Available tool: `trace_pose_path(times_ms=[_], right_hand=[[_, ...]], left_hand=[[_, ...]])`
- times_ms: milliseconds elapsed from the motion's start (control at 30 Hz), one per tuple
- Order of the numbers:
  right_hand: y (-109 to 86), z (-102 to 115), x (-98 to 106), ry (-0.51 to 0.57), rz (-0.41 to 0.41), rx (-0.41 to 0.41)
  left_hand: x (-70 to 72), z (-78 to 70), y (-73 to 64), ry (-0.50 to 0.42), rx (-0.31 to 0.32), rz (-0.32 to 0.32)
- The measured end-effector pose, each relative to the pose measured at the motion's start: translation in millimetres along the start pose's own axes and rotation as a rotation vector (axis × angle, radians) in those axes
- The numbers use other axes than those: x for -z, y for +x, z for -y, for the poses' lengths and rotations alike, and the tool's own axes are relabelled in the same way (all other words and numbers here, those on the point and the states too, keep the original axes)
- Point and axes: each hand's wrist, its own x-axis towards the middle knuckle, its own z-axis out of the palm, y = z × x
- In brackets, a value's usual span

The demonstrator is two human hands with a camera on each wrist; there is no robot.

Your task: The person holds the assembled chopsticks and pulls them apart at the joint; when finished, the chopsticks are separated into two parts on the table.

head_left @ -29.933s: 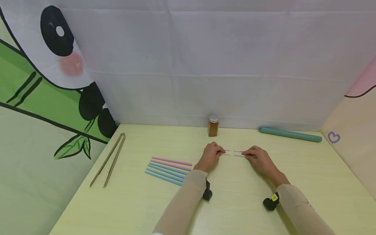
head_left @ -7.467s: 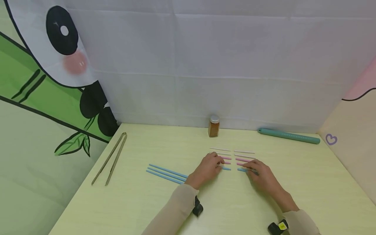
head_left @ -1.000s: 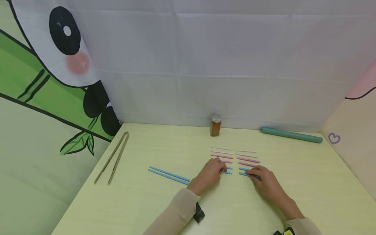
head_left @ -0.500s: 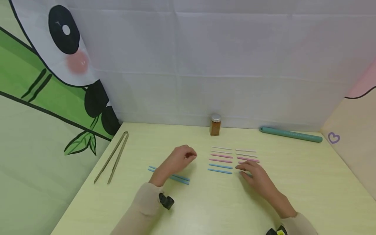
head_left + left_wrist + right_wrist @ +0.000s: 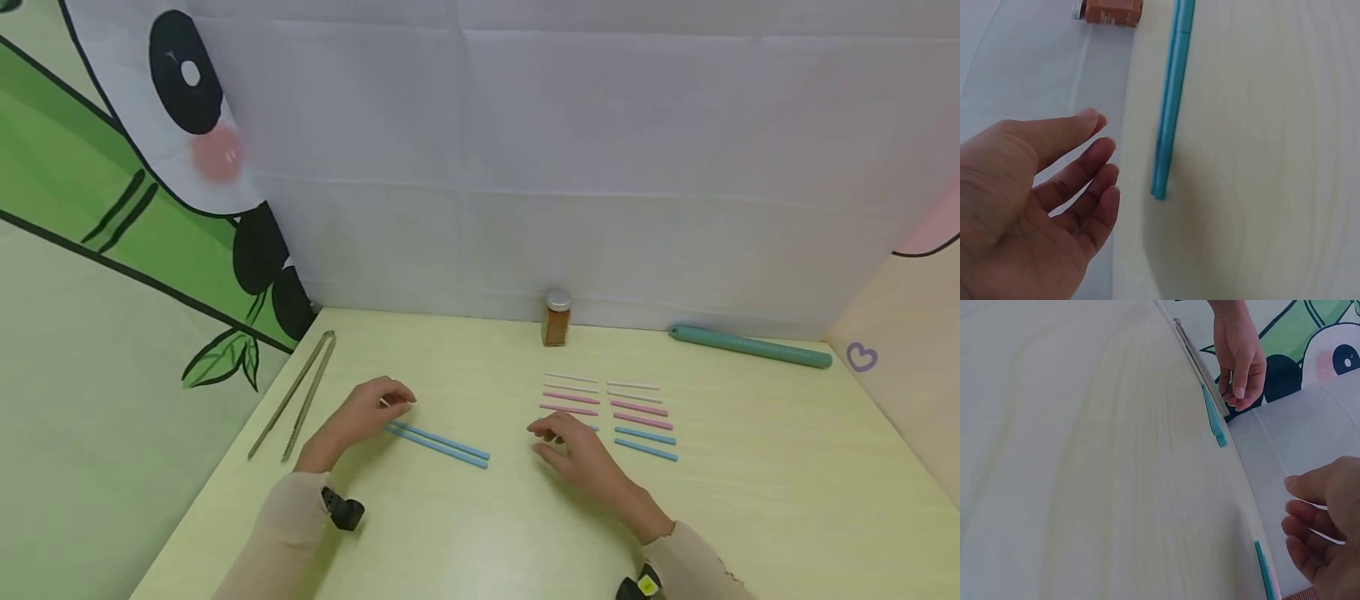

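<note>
Pale table (image 5: 450, 533) under everything; green rod (image 5: 750, 347) at its back right and tongs (image 5: 309, 397) at its left, both unmoved over the last half second and not in play; the change I log is in the hands; the left hand (image 5: 369, 408) has travelled left, away from the columns, to the far-left end of the loose blue pair (image 5: 438, 448), its fingers softly bent, thumb well apart from them, and nothing held; by its wrist view I see a gap between fingertips and sticks; the right hand (image 5: 576, 450) has moved left too, half open and holding nothing, and now hangs over the lower end of the left column; the brown jar (image 5: 556, 325) stands behind, upright, as before; the right column of sticks (image 5: 642, 421) is now uncovered, reading two white, two pink, two blue; the left column of sticks (image 5: 571, 398) shows white and pink clearly, its lowest part hidden by the hand; my reading: both columns are let go of, and the loose pair, lying side by side between the hands, is all I see outside them.
</note>
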Motion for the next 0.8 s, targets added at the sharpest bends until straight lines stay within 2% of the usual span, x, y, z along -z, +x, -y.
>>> trace_pose_path(times_ms=[167,400,600,800], right_hand=[[12.8,9.8,-21.6,0.074,0.026,-0.02],[25.4,19.4,-46.4,0.141,0.061,-0.044],[28.4,19.6,-60.8,0.122,0.082,-0.076],[27.9,21.3,-63.8,0.073,0.072,-0.088]], left_hand=[[-5.3,16.3,-3.4,-0.035,0.022,0.019],[-7.8,19.9,-1.1,-0.056,0.01,0.048],[-9.3,19.9,2.1,-0.059,0.0,0.086],[-11.8,19.8,3.8,-0.039,0.009,0.099]])
